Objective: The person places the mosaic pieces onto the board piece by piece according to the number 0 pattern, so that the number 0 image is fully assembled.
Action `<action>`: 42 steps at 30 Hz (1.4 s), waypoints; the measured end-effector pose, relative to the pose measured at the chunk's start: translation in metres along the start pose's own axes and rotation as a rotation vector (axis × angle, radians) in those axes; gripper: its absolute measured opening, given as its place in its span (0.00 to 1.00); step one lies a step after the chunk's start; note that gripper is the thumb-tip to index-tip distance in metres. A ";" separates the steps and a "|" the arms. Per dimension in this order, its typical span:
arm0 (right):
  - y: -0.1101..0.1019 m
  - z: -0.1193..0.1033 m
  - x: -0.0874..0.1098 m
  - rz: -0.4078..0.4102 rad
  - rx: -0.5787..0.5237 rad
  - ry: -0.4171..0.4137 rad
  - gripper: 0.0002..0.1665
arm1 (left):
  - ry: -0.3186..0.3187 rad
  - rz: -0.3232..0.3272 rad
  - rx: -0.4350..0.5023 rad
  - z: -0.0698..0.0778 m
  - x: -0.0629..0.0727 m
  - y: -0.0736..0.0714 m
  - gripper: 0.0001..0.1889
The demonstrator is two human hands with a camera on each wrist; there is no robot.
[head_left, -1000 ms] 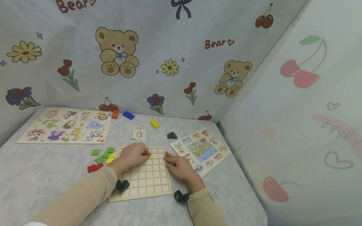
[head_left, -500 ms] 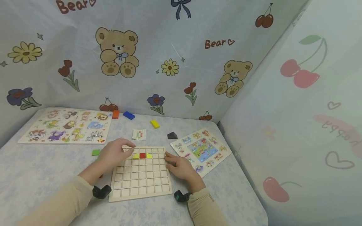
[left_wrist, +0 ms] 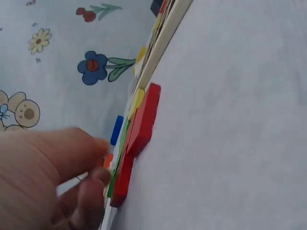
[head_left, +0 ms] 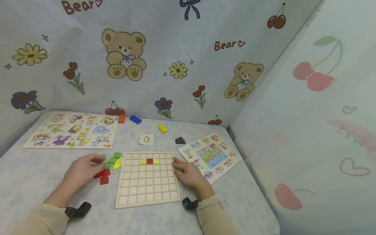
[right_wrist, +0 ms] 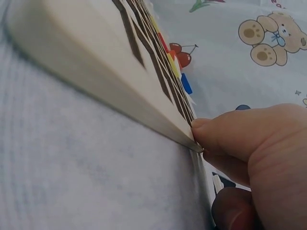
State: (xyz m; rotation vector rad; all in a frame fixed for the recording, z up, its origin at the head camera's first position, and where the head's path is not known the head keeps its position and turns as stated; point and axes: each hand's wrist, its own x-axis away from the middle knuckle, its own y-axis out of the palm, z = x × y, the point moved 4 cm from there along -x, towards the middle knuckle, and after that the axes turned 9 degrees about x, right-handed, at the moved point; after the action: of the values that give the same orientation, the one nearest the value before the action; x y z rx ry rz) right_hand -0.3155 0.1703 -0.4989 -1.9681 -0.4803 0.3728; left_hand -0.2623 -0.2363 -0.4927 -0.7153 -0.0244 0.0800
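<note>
My left hand [head_left: 83,171] hovers at the loose tiles left of the wooden grid board [head_left: 141,189], thumb and fingers apart, with no tile seen between them. Under and beside its fingertips lie several green tiles [head_left: 112,160] and red tiles [head_left: 104,180], partly covered by the hand; one red tile [left_wrist: 145,120] shows large in the left wrist view. Two yellow tiles [head_left: 117,165] rest against the board's left side. With thumb and fingers my right hand [head_left: 191,173] grips the board's right edge. Near the board's top, a red square [head_left: 149,161] sits between two yellow pieces [head_left: 156,161].
A small pattern card [head_left: 146,139] lies behind the board. Orange [head_left: 121,118], blue [head_left: 135,119] and yellow blocks [head_left: 162,128] and a black piece [head_left: 180,140] stand further back. An animal puzzle [head_left: 70,130] lies back left, another puzzle [head_left: 210,156] at right.
My left hand has let go of the yellow piece on the board's upper row and moved left to the loose tiles. My right hand has stayed at the board's right edge.
</note>
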 end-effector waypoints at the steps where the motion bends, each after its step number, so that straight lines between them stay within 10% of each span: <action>1: 0.000 0.000 0.000 -0.001 0.000 -0.004 0.25 | 0.007 -0.016 -0.020 -0.002 0.000 0.002 0.22; 30: 0.001 0.001 -0.001 -0.009 0.001 -0.001 0.26 | -0.122 -0.002 -0.072 -0.004 -0.002 0.004 0.29; 42: 0.002 0.001 0.000 -0.010 -0.014 0.007 0.26 | -0.077 0.076 0.039 -0.001 0.004 0.004 0.21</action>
State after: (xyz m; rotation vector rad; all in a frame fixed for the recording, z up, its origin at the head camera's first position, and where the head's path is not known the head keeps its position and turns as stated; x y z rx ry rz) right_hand -0.3159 0.1701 -0.5012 -1.9791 -0.4889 0.3566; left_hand -0.2581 -0.2335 -0.4962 -0.6735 -0.0691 0.1800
